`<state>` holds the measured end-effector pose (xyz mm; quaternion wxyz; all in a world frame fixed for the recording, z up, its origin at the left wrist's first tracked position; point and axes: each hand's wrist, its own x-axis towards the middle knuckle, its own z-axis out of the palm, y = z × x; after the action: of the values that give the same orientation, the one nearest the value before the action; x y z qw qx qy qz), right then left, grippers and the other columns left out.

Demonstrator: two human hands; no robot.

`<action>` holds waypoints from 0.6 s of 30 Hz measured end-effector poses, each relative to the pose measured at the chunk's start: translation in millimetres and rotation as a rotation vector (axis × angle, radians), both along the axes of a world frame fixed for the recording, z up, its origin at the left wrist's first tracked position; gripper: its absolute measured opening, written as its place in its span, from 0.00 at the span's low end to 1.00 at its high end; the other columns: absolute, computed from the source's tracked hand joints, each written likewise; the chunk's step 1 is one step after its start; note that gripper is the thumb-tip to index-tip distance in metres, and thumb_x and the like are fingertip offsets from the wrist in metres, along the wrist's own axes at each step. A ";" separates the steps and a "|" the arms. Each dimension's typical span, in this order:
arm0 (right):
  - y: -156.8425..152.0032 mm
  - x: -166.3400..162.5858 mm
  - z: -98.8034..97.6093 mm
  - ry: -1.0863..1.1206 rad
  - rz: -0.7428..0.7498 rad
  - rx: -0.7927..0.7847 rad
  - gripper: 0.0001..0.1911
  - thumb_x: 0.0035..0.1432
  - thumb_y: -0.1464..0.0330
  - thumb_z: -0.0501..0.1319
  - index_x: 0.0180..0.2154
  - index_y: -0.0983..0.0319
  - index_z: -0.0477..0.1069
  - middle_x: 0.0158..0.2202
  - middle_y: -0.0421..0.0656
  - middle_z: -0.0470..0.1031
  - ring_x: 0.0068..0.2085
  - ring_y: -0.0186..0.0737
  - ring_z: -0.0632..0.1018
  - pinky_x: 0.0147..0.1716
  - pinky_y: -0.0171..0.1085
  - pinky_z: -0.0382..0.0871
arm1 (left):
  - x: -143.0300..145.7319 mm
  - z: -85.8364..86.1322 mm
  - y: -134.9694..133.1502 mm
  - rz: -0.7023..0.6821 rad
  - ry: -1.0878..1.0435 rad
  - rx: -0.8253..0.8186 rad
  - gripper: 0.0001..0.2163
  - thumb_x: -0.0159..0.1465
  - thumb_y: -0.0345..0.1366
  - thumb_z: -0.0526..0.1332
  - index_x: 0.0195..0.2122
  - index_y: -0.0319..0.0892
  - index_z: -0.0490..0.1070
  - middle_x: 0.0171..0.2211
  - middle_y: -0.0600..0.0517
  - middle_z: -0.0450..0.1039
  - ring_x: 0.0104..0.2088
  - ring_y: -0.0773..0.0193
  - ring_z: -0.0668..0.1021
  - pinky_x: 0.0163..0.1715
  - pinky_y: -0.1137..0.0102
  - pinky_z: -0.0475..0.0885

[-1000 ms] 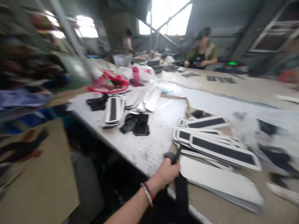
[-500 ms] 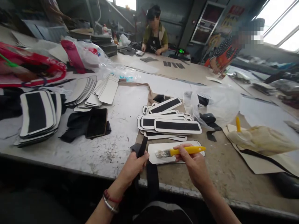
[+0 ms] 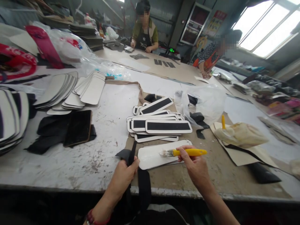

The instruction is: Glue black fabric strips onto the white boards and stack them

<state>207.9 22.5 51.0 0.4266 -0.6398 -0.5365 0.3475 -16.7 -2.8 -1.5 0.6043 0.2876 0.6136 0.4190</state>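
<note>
Brush (image 3: pixel 185 152) with a yellow handle lies level in the right hand (image 3: pixel 195 167), low and a little right of the frame's middle; the fingers are curled closed round the handle and the bristles rest on a white panel (image 3: pixel 154 156) that lies flat near the table's front edge. Left hand (image 3: pixel 123 176), at the lower middle of the frame, is closed on a black strap (image 3: pixel 132 153), which runs up from the table edge to just beside the white panel's left end. A wider black strip (image 3: pixel 144 189) hangs over the edge between the two hands.

Just above the panel, at the frame's centre, sits a fanned pile of white pieces with black strips (image 3: pixel 159 123). To its right lies a crumpled clear plastic bag (image 3: pixel 206 103), and further right a stained bottle with a yellow nozzle (image 3: pixel 239 134) rests on its side on a sheet of card. At the left are dark cloth pieces (image 3: pixel 63 129), with a fan of plain white panels (image 3: pixel 77 90) above them and a red and white plastic bag (image 3: pixel 53 47) in the upper left. The table (image 3: pixel 70 165) is grey and scuffed. At its far side, top middle, a person in a black apron (image 3: pixel 144 32) works, and another person in a patterned top (image 3: pixel 211 56) leans in at the upper right.
</note>
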 end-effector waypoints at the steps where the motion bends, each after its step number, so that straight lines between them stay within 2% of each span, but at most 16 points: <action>1: 0.6 9.0 0.0 -0.037 -0.019 0.008 0.19 0.55 0.52 0.61 0.35 0.62 0.71 0.26 0.41 0.73 0.27 0.39 0.75 0.29 0.37 0.70 | 0.1 -0.7 -0.4 0.006 0.007 -0.006 0.18 0.48 0.51 0.65 0.28 0.40 0.66 0.14 0.61 0.57 0.15 0.72 0.57 0.15 0.76 0.51; 9: 5.8 57.9 -3.0 -0.282 -0.112 0.087 0.18 0.58 0.52 0.58 0.36 0.62 0.70 0.27 0.42 0.73 0.27 0.41 0.75 0.30 0.40 0.69 | -1.4 -12.7 -2.0 0.016 0.088 -0.032 0.24 0.47 0.56 0.66 0.31 0.39 0.68 0.15 0.60 0.57 0.16 0.71 0.58 0.15 0.75 0.52; 14: 8.3 76.8 0.8 -0.400 -0.093 0.153 0.17 0.60 0.54 0.57 0.36 0.62 0.71 0.31 0.45 0.74 0.28 0.40 0.75 0.30 0.39 0.70 | -1.7 -15.1 -3.4 0.005 0.090 -0.005 0.23 0.48 0.57 0.66 0.28 0.41 0.66 0.16 0.60 0.55 0.17 0.70 0.58 0.16 0.75 0.53; 18: 9.5 84.5 6.3 -0.490 -0.072 0.237 0.15 0.62 0.57 0.56 0.36 0.62 0.71 0.35 0.46 0.75 0.34 0.42 0.76 0.31 0.38 0.71 | -1.8 -14.5 -3.9 0.020 0.083 -0.032 0.24 0.45 0.58 0.67 0.28 0.41 0.67 0.16 0.60 0.55 0.17 0.70 0.58 0.15 0.75 0.53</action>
<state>292.3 32.1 57.3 0.3682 -0.6691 -0.6375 0.1018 -18.5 -6.7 -16.0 0.5788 0.2887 0.6477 0.4028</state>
